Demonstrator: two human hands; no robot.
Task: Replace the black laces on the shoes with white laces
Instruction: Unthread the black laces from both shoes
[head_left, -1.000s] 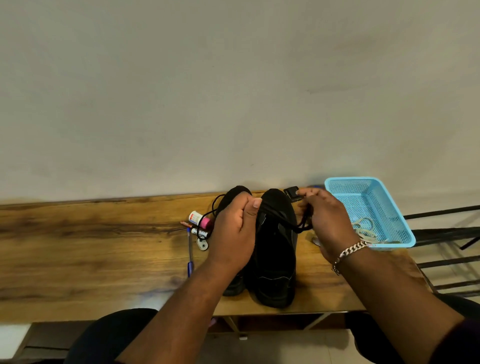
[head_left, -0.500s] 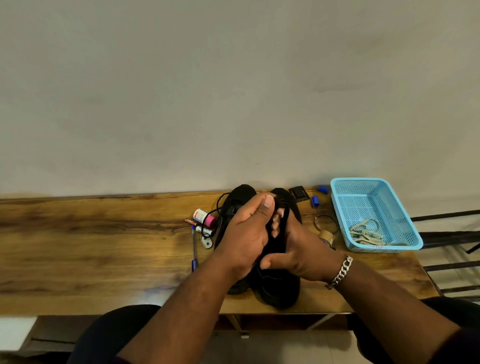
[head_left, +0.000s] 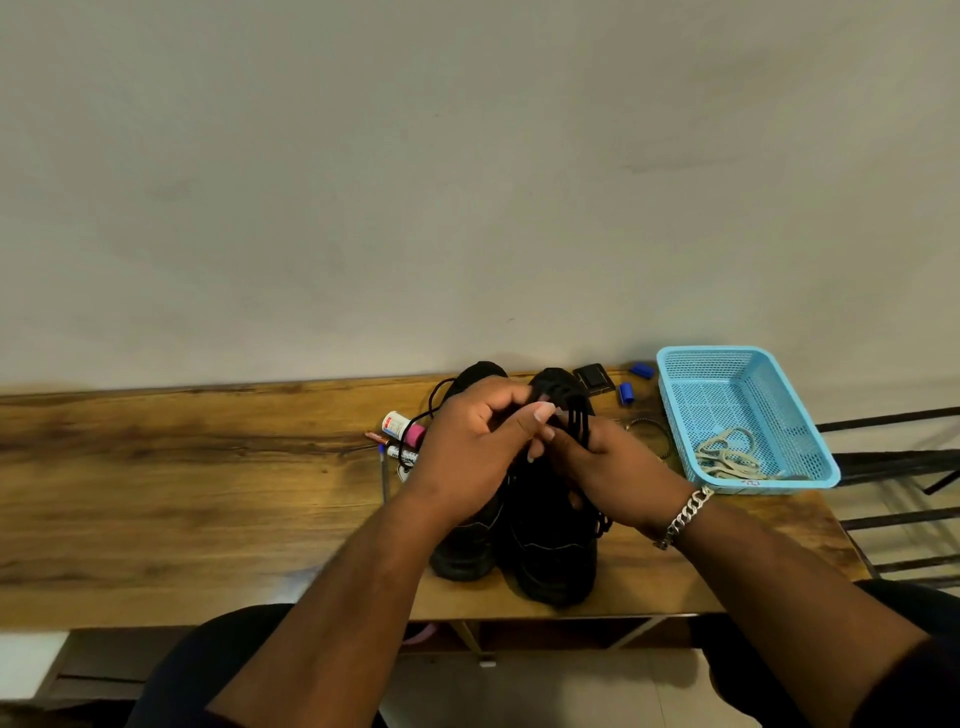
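Note:
Two black shoes stand side by side on the wooden table, toes toward the wall: the left shoe and the right shoe. My left hand and my right hand meet over the right shoe's upper. Both pinch the black lace, which runs in several strands across my right fingers. A loop of black lace trails off the left shoe. White laces lie coiled in the blue basket.
Left of the shoes lie a small white and pink tube, markers and a blue pen. Behind them sit a small black box and two blue caps. Black metal bars stand right of the table.
A second ago my right hand pulled a lace out to the right near the basket. It has come back over the right shoe, where both hands now work the lace together.

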